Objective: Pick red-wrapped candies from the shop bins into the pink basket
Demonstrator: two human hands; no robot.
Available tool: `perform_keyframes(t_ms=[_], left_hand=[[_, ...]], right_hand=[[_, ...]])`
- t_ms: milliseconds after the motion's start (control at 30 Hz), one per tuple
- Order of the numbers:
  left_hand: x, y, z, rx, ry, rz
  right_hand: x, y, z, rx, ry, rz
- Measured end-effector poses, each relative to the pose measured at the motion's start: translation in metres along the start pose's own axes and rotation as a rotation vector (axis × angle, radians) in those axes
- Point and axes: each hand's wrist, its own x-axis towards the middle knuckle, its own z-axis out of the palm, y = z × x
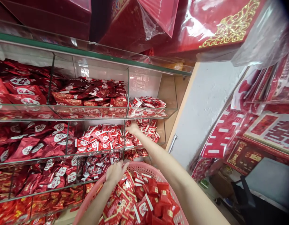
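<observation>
A pink perforated basket (156, 173) heaped with red wrapped packets (141, 195) fills the bottom middle. My left hand (115, 172) is closed on its far rim, thumb pointing right. My right hand (133, 128) reaches into a glass-walled shelf compartment of small red and white packets (148, 129), right beside the glass divider. The fingertips of that hand are hidden, so whether it holds a packet cannot be seen. Left of the divider lie more red and white packets (100, 136).
Glass-fronted shelves (88, 117) with red packets span the left and middle. Large red boxes (212, 28) in plastic stand on the top shelf. Red paper decorations (221, 134) hang at the right, above a dark chair (245, 193). A metal handle (173, 143) juts out near my right forearm.
</observation>
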Motion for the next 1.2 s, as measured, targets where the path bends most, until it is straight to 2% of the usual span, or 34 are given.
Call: perform_keyframes(t_ms=[167,233,300,400,500,600,700,800,967,1200], left_hand=[[0.000,0.001,-0.001,0.008,-0.002,0.007],[0.000,0.001,-0.001,0.008,-0.005,0.004],[0.001,0.002,0.000,0.006,-0.011,0.001],[0.002,0.002,0.001,0.004,-0.022,-0.006],[0.002,0.002,0.002,0.006,-0.028,-0.011],[0.002,0.002,0.002,0.010,-0.026,-0.005],[0.002,0.002,0.002,0.015,-0.016,-0.003],[0.002,0.003,0.002,0.014,-0.017,-0.008],[0.001,0.003,0.001,0.009,-0.014,-0.004],[0.003,0.001,0.005,0.015,-0.005,0.007]], right_hand=[[-0.025,0.007,-0.019,0.357,0.092,-0.022],[-0.044,0.015,-0.032,0.469,0.136,-0.082],[-0.068,0.025,-0.045,0.568,0.125,-0.145],[-0.107,0.043,-0.060,0.669,-0.028,-0.143],[-0.142,0.063,-0.066,0.695,-0.260,-0.077],[-0.168,0.083,-0.059,0.611,-0.459,-0.114],[-0.185,0.100,-0.043,0.398,-0.519,-0.237],[-0.195,0.112,-0.024,0.248,-0.511,-0.286],[-0.205,0.128,-0.002,0.148,-0.443,-0.315],[-0.208,0.137,-0.004,0.039,-0.359,-0.325]])
